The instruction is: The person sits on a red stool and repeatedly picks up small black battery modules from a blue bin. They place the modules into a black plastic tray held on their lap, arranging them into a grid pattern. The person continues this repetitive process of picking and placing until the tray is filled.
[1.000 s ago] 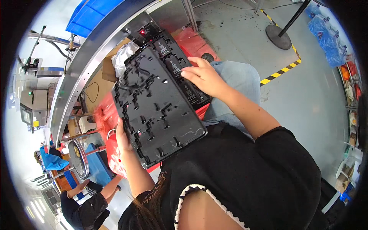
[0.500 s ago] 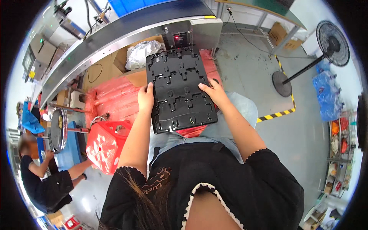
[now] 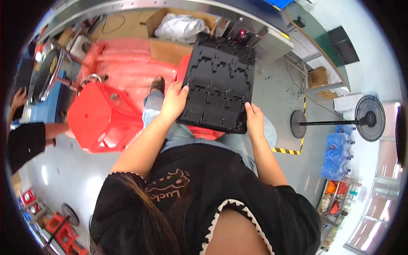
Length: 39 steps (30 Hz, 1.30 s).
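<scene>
A black moulded plastic tray (image 3: 219, 85) with stepped, notched recesses is held in front of me above my lap, slightly turned, its far end leaning to the right. My left hand (image 3: 173, 102) grips its left edge near the close corner, thumb on top and the other fingers mostly hidden. At the right edge, my right hand (image 3: 254, 120) holds the tray close to its near corner. The tray's underside is hidden.
A red stool (image 3: 102, 117) stands to my left, near another person's arm and leg. Ahead are a metal-framed bench (image 3: 127, 12) and a cardboard box with white plastic (image 3: 180, 28). On the right stand a black fan (image 3: 369, 118) and blue-wrapped bottles (image 3: 338, 155).
The view has shifted, bringing the stool closer and pushing the bench up. The tray has turned and moved right; both hands now grip nearer its close corners.
</scene>
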{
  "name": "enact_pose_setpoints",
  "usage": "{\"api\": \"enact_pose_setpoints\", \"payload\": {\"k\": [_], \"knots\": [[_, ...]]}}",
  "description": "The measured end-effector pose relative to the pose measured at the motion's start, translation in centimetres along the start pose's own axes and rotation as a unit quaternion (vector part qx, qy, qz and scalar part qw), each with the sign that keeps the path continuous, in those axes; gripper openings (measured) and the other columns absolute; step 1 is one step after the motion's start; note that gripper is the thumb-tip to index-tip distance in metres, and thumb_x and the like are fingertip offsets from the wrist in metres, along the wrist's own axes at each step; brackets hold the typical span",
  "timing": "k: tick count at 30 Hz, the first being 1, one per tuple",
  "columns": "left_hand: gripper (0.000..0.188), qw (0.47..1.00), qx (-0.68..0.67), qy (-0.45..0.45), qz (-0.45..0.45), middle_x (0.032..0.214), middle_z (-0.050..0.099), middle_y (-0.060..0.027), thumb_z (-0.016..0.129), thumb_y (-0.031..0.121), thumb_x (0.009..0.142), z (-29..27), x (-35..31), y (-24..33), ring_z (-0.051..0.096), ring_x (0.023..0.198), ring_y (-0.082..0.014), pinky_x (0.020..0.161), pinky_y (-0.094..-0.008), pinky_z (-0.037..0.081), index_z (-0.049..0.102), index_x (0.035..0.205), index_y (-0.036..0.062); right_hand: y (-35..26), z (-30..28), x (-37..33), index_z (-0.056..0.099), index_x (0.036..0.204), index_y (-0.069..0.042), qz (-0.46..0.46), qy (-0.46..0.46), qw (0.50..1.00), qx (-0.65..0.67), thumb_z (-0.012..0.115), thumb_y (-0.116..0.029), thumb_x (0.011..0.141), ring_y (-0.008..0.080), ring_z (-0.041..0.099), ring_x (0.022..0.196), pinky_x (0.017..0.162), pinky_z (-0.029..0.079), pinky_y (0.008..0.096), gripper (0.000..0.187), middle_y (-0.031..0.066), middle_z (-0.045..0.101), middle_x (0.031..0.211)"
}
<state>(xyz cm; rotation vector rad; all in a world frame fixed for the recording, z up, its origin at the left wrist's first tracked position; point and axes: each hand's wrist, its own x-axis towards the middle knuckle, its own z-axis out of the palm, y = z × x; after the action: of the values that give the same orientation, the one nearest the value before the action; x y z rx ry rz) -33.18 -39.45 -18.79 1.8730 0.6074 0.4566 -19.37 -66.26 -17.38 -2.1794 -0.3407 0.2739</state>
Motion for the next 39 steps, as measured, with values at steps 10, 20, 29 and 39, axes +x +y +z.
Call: {"api": "enact_pose_setpoints", "payload": {"k": [10,20,29,39], "knots": [[0.033,0.944,-0.302,-0.081,-0.108,0.113,0.065,-0.0109,0.052,0.013,0.098,-2.4,-0.5,5.1,0.061,0.102,-0.0163,0.090,-0.0284,0.047,0.058,0.125,-0.0061,-4.0,-1.4,-1.3,0.059,0.119,0.008,0.119,-0.047,0.959,0.253,0.058,-0.023,0.096,0.0188,0.060,0.104,0.094,0.044,0.0307,0.038,0.0106,0.066,0.111],[0.030,0.877,-0.436,-0.121,-0.165,0.106,0.068,-0.0151,0.052,0.013,0.098,-3.4,2.0,8.3,0.068,0.092,-0.0204,0.084,-0.0359,0.055,0.057,0.120,-0.0069,-10.8,-1.5,-4.7,0.050,0.134,0.002,-0.316,0.044,0.897,-0.307,0.073,-0.037,0.082,0.0367,0.050,0.127,0.106,0.038,0.0399,0.069,0.0237,0.047,0.141],[0.029,0.821,-0.517,-0.185,-0.157,0.111,0.067,-0.0160,0.050,0.020,0.101,-5.9,4.6,12.4,0.065,0.101,-0.0244,0.096,-0.0381,0.052,0.060,0.116,-0.0028,-15.6,-5.2,-3.1,0.060,0.129,-0.011,-0.374,-0.045,0.890,-0.255,0.064,-0.001,0.070,0.0372,0.059,0.116,0.097,0.049,0.0423,0.060,0.0210,0.055,0.135],[0.072,0.934,0.298,-0.086,0.177,0.149,0.026,-0.0337,0.069,0.036,0.086,-2.6,-3.6,2.2,0.031,0.138,-0.0486,0.111,-0.0508,0.032,0.039,0.149,0.0181,-19.2,-8.0,-0.8,0.064,0.122,-0.004,-0.359,-0.098,0.899,-0.231,0.053,0.003,0.072,0.0340,0.059,0.120,0.103,0.044,0.0358,0.052,0.0209,0.062,0.126]]}}
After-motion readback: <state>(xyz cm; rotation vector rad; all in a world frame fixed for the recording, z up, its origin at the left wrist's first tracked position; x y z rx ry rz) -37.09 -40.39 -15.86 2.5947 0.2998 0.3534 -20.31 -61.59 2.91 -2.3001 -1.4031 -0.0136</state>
